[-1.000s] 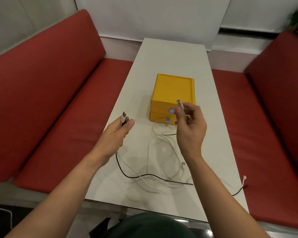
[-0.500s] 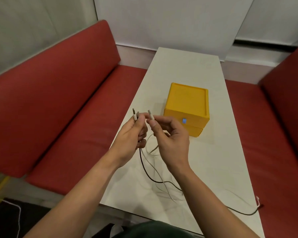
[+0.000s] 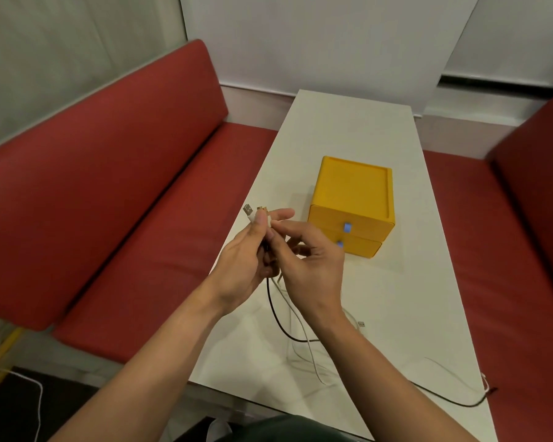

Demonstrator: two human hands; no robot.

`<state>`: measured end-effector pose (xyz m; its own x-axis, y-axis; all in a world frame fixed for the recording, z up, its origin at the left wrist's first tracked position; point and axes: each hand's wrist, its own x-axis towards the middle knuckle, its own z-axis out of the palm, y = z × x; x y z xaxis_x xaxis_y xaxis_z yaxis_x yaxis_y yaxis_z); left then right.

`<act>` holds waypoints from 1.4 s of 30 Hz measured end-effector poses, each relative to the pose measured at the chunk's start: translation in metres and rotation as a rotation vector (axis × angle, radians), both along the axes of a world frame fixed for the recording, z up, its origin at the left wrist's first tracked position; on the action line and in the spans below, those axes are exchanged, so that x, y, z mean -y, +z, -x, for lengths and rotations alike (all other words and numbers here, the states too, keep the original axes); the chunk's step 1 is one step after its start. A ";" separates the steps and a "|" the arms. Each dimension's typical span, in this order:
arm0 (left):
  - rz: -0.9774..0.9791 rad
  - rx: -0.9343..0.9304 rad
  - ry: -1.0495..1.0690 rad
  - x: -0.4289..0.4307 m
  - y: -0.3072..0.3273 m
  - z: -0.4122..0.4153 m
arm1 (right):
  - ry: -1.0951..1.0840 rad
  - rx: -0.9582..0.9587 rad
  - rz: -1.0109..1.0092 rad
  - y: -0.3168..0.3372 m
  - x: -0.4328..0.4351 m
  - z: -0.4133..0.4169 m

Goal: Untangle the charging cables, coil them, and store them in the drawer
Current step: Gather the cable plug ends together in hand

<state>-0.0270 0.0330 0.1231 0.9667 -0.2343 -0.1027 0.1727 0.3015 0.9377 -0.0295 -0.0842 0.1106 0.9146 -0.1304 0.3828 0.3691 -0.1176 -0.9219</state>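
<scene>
- Long red padded benches point(image 3: 109, 218) line both sides of the room.
- A narrow white rectangular table point(image 3: 348, 129) stands between them.
- A small yellow plastic drawer box point(image 3: 353, 193) sits mid-table, both drawers closed, each with a blue pull point(image 3: 347, 227).
- The left hand point(image 3: 240, 266) is raised over the table's near left edge, fingers curled round a bunch of metal plug ends point(image 3: 248, 209), thumb pressed on top.
- The right hand point(image 3: 310, 266) touches the left, thumb and forefinger pinching the cords just under the plugs.
- A thin black cable point(image 3: 276, 317) and thin white cables point(image 3: 310, 355) hang from the hands and trail loosely across the near tabletop, the black one reaching the right edge.
- One small loose connector point(image 3: 361, 323) lies beside the right wrist.
</scene>
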 end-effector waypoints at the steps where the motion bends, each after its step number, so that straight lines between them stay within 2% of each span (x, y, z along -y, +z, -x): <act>1: 0.004 -0.007 -0.006 0.001 0.002 0.000 | 0.007 0.016 0.033 0.000 0.001 -0.001; 6: -0.012 0.013 0.044 -0.005 -0.002 -0.003 | 0.117 -0.047 0.163 0.008 0.009 -0.004; 12: -0.050 0.076 -0.004 -0.011 0.000 0.000 | 0.119 -0.105 0.126 0.037 0.025 -0.022; 13: -0.029 0.071 -0.031 -0.012 0.001 0.001 | 0.166 -0.136 0.119 0.041 0.027 -0.026; 17: 0.022 0.071 -0.130 -0.016 0.004 0.002 | 0.578 -0.354 0.093 0.054 0.034 -0.037; 20: 0.022 0.067 -0.196 -0.019 0.006 0.002 | 0.697 -0.370 0.052 0.051 0.037 -0.040; 25: -0.081 0.091 -0.265 -0.020 0.008 0.002 | 0.615 -0.294 0.000 0.042 0.036 -0.041; 30: -0.270 0.079 -0.159 -0.018 0.009 -0.004 | 0.464 -0.198 0.085 0.035 0.033 -0.044; 37: -0.446 0.121 -0.124 -0.014 0.012 -0.002 | 0.441 -0.234 -0.033 0.034 0.028 -0.042; 42: -0.496 0.123 -0.072 -0.015 0.011 -0.001 | 0.446 -0.255 0.002 0.035 0.022 -0.040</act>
<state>-0.0260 0.0485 0.1345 0.9619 -0.2524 -0.1053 0.0564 -0.1937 0.9794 0.0104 -0.1060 0.1455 0.9455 0.2938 0.1405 0.1474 -0.0014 -0.9891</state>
